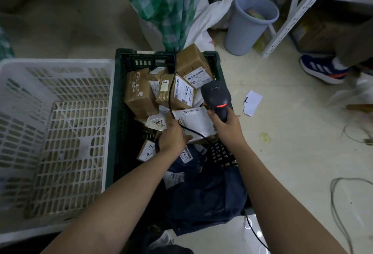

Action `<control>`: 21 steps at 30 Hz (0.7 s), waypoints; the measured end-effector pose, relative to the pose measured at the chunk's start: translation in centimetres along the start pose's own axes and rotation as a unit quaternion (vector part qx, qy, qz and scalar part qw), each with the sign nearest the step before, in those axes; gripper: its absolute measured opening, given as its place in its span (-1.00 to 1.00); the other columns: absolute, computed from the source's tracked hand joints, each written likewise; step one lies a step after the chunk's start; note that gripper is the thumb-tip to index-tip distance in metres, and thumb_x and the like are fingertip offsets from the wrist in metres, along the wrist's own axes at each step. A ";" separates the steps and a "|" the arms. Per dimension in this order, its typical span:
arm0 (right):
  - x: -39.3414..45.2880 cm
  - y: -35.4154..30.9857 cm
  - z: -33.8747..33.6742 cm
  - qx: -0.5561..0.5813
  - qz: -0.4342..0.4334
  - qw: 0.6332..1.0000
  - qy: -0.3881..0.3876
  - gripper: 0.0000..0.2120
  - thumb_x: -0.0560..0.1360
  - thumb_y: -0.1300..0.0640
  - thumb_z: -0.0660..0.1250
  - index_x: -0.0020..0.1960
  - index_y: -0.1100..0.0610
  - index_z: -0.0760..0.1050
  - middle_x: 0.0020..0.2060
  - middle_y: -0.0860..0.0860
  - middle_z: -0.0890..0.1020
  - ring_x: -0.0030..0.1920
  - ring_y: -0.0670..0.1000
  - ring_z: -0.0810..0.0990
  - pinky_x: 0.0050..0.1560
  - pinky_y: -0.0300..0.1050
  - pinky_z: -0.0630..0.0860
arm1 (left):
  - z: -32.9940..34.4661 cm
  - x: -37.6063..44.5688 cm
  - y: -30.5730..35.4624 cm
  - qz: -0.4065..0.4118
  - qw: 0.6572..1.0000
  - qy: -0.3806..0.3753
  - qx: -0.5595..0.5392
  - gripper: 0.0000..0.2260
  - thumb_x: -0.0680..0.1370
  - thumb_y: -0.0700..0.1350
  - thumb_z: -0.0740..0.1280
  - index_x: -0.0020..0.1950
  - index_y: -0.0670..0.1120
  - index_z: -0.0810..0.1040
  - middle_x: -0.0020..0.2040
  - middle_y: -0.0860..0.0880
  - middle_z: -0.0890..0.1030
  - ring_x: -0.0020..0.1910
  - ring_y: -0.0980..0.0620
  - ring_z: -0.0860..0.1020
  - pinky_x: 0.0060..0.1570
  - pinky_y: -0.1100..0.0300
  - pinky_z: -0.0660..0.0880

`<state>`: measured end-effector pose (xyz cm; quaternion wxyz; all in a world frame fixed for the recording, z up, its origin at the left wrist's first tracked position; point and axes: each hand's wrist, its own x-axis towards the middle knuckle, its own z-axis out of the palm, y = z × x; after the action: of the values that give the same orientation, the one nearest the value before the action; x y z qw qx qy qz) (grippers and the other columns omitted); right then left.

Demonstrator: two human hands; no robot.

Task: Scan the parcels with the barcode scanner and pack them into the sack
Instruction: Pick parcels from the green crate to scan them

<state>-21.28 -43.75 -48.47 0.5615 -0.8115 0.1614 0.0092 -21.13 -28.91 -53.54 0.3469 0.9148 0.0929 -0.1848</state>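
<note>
- The dark blue poly-bag parcel (203, 197) lies nearest the viewer, slumped over the near end of the dark green crate (119, 112), with a white label on its top.
- At far left a white slatted basket (54, 132) stands just beside the crate, their long walls touching or nearly so.
- The left hand (171, 134) reaches into the crate, its fingers curled round the near left edge of a white-labelled parcel (194, 121), thumb along its underside.
- Around it, brown taped cartons (139, 94) fill the far half of the crate, one labelled "7002" just left of the held parcel; another carton (194, 65) leans tilted on the far right rim.
- A green-and-white checked sack (165, 5) hangs beyond the crate's far wall.
- A black cable (171, 84) runs from the sack's side down across the cartons and over the held parcel.
- The right hand (227, 125) is wrapped tight round the handle of the black barcode scanner (217, 98), whose head sits above the held parcel with a red strip lit.
- Further right on the pale floor lie a torn paper scrap (252, 103), a grey bin (250, 23), a white metal shelf frame (290, 17) and a blue shoe (323, 67).
</note>
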 end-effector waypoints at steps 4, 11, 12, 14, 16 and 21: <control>0.1 0.0 0.5 0.017 0.015 1.000 0.019 -0.84 0.52 0.02 0.37 -0.11 0.09 0.47 -0.31 -0.04 0.50 -0.25 -0.01 0.49 -0.14 -0.01 0.49 | 0.2 0.5 -0.1 -0.059 0.991 0.027 -0.114 -0.50 0.51 -0.24 0.37 0.38 -0.12 0.25 0.09 -0.13 0.60 0.11 -0.18 0.56 -0.02 0.07 0.45; -1.3 -1.4 0.2 0.044 0.019 0.999 0.017 -0.90 0.53 0.06 0.36 -0.13 0.03 0.46 -0.31 -0.06 0.52 -0.28 -0.07 0.47 -0.22 -0.14 0.45 | -2.0 -0.4 -0.8 -0.092 0.986 0.031 -0.133 -0.67 0.46 -0.26 0.38 0.21 -0.23 0.44 0.14 -0.21 0.58 0.15 -0.18 0.53 0.00 0.16 0.42; -1.6 -1.7 0.1 0.049 0.018 0.999 0.015 -0.91 0.52 0.08 0.36 -0.12 0.02 0.46 -0.31 -0.06 0.52 -0.29 -0.08 0.47 -0.23 -0.17 0.43 | -2.6 -0.7 -1.0 -0.095 0.987 0.026 -0.129 -0.70 0.46 -0.26 0.38 0.18 -0.23 0.48 0.12 -0.20 0.58 0.13 -0.17 0.53 -0.04 0.18 0.41; -2.1 -2.5 -0.2 0.050 0.014 0.999 0.017 -0.93 0.51 0.10 0.37 -0.10 0.02 0.47 -0.28 -0.05 0.54 -0.26 -0.07 0.49 -0.22 -0.17 0.43 | -4.4 -1.6 -1.6 -0.100 0.988 0.003 -0.116 -0.83 0.46 -0.26 0.37 0.04 -0.21 0.54 0.05 -0.17 0.60 0.04 -0.11 0.56 -0.14 0.22 0.39; -2.8 -3.6 -0.3 0.039 0.003 0.999 0.018 -0.92 0.51 0.14 0.37 -0.07 0.05 0.47 -0.25 -0.04 0.55 -0.23 -0.05 0.50 -0.21 -0.17 0.44 | -6.8 -2.5 -2.5 -0.109 0.988 -0.008 -0.109 -0.92 0.46 -0.25 0.37 -0.06 -0.18 0.54 -0.02 -0.15 0.61 -0.02 -0.09 0.58 -0.19 0.21 0.40; -5.2 -7.8 1.3 0.018 -0.022 0.998 -0.052 -0.84 0.47 0.24 0.41 0.00 0.14 0.47 -0.26 -0.02 0.54 -0.30 -0.11 0.47 -0.30 -0.22 0.39 | -13.8 -5.9 -3.8 -0.099 0.986 0.069 -0.117 -0.54 0.47 -0.24 0.39 0.36 -0.25 0.42 0.24 -0.20 0.54 0.23 -0.14 0.50 0.01 0.17 0.41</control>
<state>-23.91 -38.74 -40.89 0.5840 -0.8029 0.1139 0.0362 -23.89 -17.10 -43.85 0.4240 0.8649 0.2278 -0.1427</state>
